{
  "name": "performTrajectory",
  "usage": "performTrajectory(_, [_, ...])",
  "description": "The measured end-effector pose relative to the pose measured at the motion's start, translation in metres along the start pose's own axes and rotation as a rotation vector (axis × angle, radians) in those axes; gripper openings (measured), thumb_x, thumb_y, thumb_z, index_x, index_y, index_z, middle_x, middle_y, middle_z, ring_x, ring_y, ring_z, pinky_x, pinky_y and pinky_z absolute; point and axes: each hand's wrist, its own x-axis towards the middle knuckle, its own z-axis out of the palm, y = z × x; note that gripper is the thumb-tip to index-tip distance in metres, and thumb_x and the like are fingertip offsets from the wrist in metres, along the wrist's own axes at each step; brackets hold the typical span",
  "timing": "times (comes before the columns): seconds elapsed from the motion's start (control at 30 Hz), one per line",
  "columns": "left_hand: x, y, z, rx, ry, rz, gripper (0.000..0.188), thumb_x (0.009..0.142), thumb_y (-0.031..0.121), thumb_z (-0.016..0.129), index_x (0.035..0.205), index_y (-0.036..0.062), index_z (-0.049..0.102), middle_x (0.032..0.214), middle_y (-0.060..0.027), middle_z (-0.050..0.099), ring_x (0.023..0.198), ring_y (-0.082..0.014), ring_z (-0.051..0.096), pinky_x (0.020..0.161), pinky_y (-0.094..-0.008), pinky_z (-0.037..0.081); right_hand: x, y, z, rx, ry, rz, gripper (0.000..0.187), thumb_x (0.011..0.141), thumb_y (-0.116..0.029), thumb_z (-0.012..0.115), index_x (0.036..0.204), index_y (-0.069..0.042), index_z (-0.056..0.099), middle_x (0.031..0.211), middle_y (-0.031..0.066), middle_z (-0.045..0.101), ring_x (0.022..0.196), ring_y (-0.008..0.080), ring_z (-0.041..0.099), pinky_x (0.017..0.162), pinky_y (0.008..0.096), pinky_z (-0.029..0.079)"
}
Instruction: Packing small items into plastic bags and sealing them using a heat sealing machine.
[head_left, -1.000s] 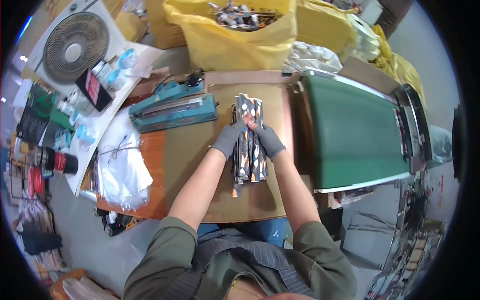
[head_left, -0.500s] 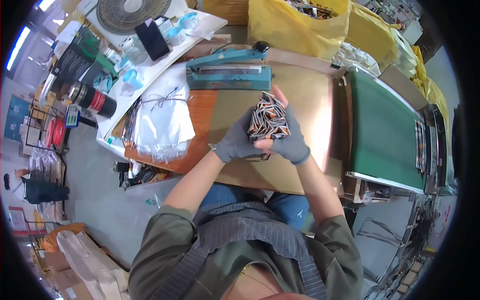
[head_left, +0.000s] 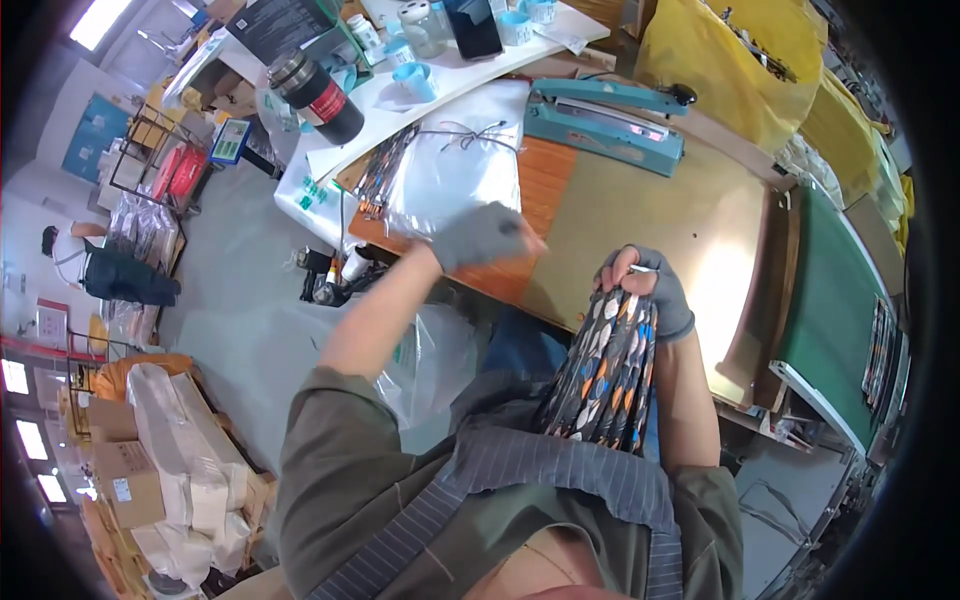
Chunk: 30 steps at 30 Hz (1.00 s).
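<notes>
My right hand (head_left: 655,290), in a grey fingerless glove, is closed around the upper end of a bundle of long patterned strips (head_left: 605,370). The strips are black with orange, white and blue shapes. They slant down from the fist to my apron, and a small pale tip shows by the thumb. My left hand (head_left: 485,238), gloved the same way, is apart from the bundle, above the near edge of the table. Motion smears its fingers. Nearest to it lies a stack of clear plastic bags (head_left: 460,185) tied with a dark cord.
A teal heat sealer (head_left: 605,135) stands at the table's back. On the white side table (head_left: 555,45) are a phone (head_left: 472,28), a black flask (head_left: 320,100) and blue tape rolls. A green conveyor belt (head_left: 825,320) runs at right; yellow sacks (head_left: 730,75) stand behind. Someone works far left.
Both hands were cupping the bundle over the table. Now the left hand has let go and moved left, while the right has brought the strips nearer my body. The view has turned left.
</notes>
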Motion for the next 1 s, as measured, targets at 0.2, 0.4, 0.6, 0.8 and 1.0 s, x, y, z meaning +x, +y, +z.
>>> performTrajectory(0.2, [-0.002,-0.111,-0.059,0.437,0.220,-0.212,0.037,0.077,0.037,0.067,0.082,0.0007,0.063,0.079,-0.0174,0.065,0.080,-0.0306,0.063,0.074,-0.0373,0.048,0.011,0.007,0.014,-0.075,0.054,0.004,0.022,0.070,-0.019,0.061,0.081,0.000,0.059,0.076,0.0126,0.061,0.079,0.0256,0.060,0.072,0.0333,0.049])
performTrajectory(0.4, [-0.008,0.003,-0.029,-0.102,0.568,0.148,0.026,0.089,0.024,0.055,0.088,-0.0006,0.063,0.076,-0.0145,0.064,0.072,-0.0219,0.063,0.069,-0.0324,0.047,0.011,0.010,0.014,0.006,0.061,0.070,0.059,0.075,-0.011,0.058,0.131,0.002,0.043,0.082,0.0125,0.065,0.070,0.0194,0.064,0.065,0.0274,0.052])
performTrajectory(0.6, [-0.009,0.053,0.086,-0.137,0.741,0.154,0.026,0.091,0.023,0.052,0.086,-0.0013,0.061,0.069,-0.0102,0.061,0.064,-0.0187,0.059,0.059,-0.0317,0.045,0.020,0.014,0.006,-0.067,0.127,0.033,0.040,0.074,-0.014,0.060,0.109,0.004,0.057,0.085,0.0132,0.064,0.078,0.0194,0.063,0.068,0.0293,0.051])
performTrajectory(0.8, [0.041,0.070,0.046,-0.574,0.736,-0.048,0.035,0.092,0.028,0.052,0.071,-0.0005,0.053,0.059,-0.0020,0.050,0.055,-0.0101,0.048,0.051,-0.0296,0.038,-0.045,-0.012,-0.016,0.204,0.072,-0.229,0.073,0.069,-0.017,0.063,0.133,0.004,0.038,0.083,0.0133,0.062,0.079,0.0239,0.063,0.074,0.0344,0.053])
performTrajectory(1.0, [0.034,0.158,0.110,0.452,0.446,1.025,0.016,0.075,0.019,0.069,0.081,0.0058,0.065,0.073,-0.0121,0.061,0.066,-0.0313,0.059,0.062,-0.0396,0.047,-0.024,-0.014,-0.032,-0.101,-0.314,-0.671,0.050,0.089,-0.023,0.057,0.131,-0.001,0.042,0.127,0.0071,0.052,0.112,0.0125,0.050,0.096,0.0312,0.043])
